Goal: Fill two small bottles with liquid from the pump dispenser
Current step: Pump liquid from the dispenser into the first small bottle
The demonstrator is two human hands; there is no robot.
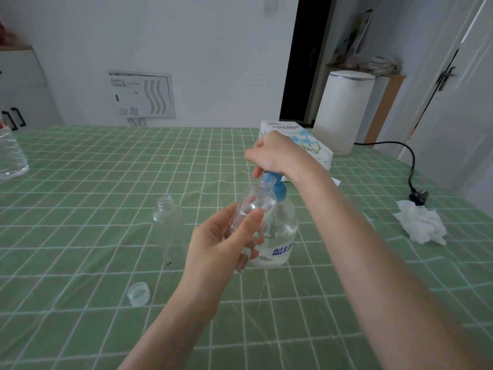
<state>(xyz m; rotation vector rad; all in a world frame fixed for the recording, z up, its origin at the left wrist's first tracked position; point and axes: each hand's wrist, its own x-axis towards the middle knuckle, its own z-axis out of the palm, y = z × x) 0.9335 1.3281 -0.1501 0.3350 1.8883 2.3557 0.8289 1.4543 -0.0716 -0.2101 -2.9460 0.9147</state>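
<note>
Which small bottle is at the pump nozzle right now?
The bottle gripped in the left hand, tilted with its mouth at the blue pump; the other small bottle stands upright on the table, left of it, untouched.

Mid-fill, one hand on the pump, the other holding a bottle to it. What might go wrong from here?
1. The held bottle is tilted, its narrow mouth at the blue pump head under the right hand; a stroke may miss and wet the tablecloth.
2. The left hand works close beside the uncapped standing bottle and might knock it over.
</note>
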